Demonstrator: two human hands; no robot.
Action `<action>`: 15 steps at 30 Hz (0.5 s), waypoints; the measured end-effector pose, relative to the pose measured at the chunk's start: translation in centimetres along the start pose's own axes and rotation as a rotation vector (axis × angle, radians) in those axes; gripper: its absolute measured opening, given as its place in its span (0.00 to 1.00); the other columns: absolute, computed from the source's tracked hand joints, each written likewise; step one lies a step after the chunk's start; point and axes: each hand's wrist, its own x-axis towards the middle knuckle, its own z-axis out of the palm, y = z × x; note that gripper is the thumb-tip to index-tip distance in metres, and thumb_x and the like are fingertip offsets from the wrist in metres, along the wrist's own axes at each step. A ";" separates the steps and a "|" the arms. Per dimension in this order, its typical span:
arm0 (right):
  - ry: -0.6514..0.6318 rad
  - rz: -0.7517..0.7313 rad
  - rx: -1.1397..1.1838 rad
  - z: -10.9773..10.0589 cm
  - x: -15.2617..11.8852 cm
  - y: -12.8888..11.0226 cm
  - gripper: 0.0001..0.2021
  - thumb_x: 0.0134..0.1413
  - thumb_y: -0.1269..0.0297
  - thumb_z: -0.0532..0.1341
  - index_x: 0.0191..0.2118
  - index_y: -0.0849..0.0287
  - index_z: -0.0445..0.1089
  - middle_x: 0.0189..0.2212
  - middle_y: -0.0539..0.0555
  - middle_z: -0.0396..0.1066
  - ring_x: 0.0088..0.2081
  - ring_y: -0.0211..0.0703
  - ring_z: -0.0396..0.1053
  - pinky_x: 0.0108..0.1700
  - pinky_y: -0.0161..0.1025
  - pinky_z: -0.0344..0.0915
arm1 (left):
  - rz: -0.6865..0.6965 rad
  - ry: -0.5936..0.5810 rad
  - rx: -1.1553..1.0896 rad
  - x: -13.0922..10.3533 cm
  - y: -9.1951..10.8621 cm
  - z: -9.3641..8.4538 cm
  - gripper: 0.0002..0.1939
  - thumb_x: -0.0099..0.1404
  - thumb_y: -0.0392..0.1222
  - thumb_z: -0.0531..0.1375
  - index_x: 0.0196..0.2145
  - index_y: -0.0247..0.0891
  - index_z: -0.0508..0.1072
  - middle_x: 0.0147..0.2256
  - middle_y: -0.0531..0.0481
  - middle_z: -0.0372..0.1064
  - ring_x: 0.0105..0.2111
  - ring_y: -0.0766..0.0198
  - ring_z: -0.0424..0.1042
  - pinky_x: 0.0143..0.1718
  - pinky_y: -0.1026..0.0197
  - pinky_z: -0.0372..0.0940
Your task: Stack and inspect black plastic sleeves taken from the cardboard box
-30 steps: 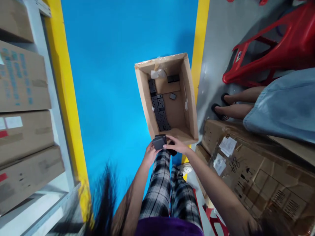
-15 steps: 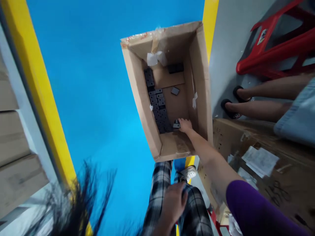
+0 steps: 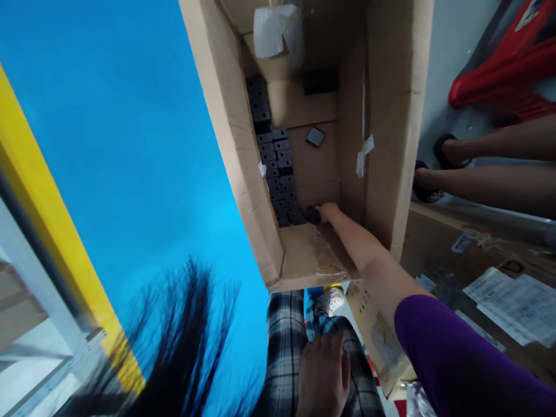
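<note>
A deep cardboard box (image 3: 221,124) stands before my knees. Down inside it, my right hand (image 3: 329,212) is closed on a small dark block (image 3: 313,215) near the bottom, close to the near wall. Just left of that hand, rows of dark grey blocks with holes (image 3: 282,188) line the box's left side. A single loose block (image 3: 315,136) lies tilted on the box floor, farther in. My left hand (image 3: 324,368) rests on my checked trousers, its fingers stretched out flat and holding nothing.
More dark blocks (image 3: 320,81) sit at the box's far end. A larger taped carton (image 3: 438,243) with papers stands at right. Beyond it are another person's legs (image 3: 499,179) and a red stool (image 3: 499,75). The floor (image 3: 130,133) is blue with a yellow stripe.
My view has come closer to the box, which looks larger. The right hand stays low in it, with its block now by the stacked rows. My left hand has settled flat on my lap.
</note>
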 end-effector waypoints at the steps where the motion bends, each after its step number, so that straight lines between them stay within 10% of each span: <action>1: -0.012 0.006 0.008 -0.4 0.1 0.0 0.21 0.67 0.58 0.65 0.62 0.58 0.68 0.61 0.60 0.69 0.59 0.54 0.71 0.60 0.59 0.71 | 0.001 0.000 -0.005 0.0 0.2 0.0 0.28 0.70 0.49 0.48 0.65 0.50 0.68 0.58 0.33 0.71 0.59 0.33 0.68 0.61 0.30 0.62; 15: 0.071 0.242 0.193 1.4 1.1 -3.6 0.21 0.68 0.53 0.63 0.60 0.60 0.70 0.59 0.60 0.71 0.57 0.52 0.73 0.58 0.56 0.72 | 0.033 0.125 -0.060 0.5 0.4 1.8 0.22 0.70 0.45 0.53 0.59 0.51 0.72 0.53 0.37 0.76 0.55 0.38 0.73 0.57 0.36 0.69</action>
